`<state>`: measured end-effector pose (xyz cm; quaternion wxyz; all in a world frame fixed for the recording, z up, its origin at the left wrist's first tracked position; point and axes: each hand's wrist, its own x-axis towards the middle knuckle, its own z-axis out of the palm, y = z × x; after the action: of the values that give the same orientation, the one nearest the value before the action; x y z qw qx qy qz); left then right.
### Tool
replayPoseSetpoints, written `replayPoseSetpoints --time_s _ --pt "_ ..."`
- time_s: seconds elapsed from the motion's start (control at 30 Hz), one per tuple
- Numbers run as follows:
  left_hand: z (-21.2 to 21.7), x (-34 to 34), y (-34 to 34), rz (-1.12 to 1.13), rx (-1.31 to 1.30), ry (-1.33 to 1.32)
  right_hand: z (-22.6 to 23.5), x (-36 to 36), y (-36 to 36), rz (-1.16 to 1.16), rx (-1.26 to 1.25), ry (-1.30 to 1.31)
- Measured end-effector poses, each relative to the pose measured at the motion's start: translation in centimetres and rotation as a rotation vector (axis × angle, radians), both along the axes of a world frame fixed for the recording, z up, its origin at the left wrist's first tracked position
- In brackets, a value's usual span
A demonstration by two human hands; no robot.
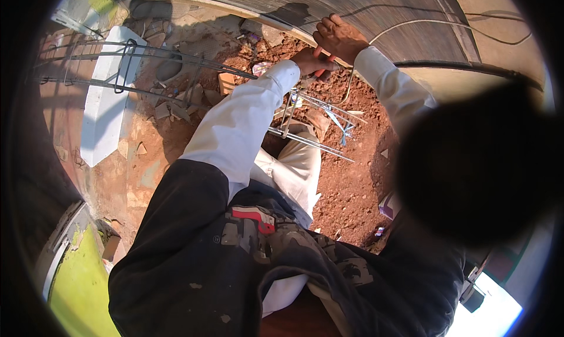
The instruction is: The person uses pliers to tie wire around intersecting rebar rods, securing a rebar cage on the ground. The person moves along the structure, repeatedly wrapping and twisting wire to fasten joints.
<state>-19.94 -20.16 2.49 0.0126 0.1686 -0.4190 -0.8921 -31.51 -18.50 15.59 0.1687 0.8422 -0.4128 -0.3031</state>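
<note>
Out in front of me, both hands close around a red-handled tool (319,73) that looks like pliers; its head is hidden. My left hand (308,61) is curled at its lower part. Above and right of it, my right hand (339,36) bends its fingers over the upper red parts. Just below the hands lies a cage of steel rods (320,144) joined by bent stirrups (288,111). A strip of blue tie (343,131) hangs on the rods. A pale cable (405,23) curves by my right wrist, and a thin length drops beside the cage.
Reddish soil (358,178) with rubble and litter spreads beneath the rods. Long rods with stirrups (126,66) extend left over a white slab (108,102). A brick piece (226,83) lies near my left forearm. Dark wooden boards (376,11) border the far side. A dark round shape blocks the right.
</note>
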Motion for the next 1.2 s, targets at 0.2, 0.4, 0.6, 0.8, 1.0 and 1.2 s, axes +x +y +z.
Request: replayPoseSetpoints --time_s 0.2,0.4,0.6,0.8,1.0,1.2 --pt "-1.1 -1.6 4.3 0.446 -0.744 -0.236 -0.6 -0.3 1.9 -0.219 0.139 0.010" --pt "1.9 -0.7 1.5 -0.018 -0.721 -0.013 -1.2 -0.4 5.3 -0.161 -0.109 -0.069" --pt "0.9 -1.0 4.0 0.259 -0.874 -0.226 0.6 3.5 -0.3 -0.638 0.403 0.189" --pt "-2.4 -2.4 2.5 0.452 -1.009 0.194 -0.3 3.1 -0.7 -0.533 0.423 0.149" --pt "-0.3 -2.0 0.4 0.075 -0.298 0.147 -0.4 -1.2 4.2 0.010 -0.063 -0.004" --pt "-2.8 -1.2 -0.9 -0.004 -0.103 0.140 -3.1 -0.4 0.4 0.119 -0.033 -0.079"
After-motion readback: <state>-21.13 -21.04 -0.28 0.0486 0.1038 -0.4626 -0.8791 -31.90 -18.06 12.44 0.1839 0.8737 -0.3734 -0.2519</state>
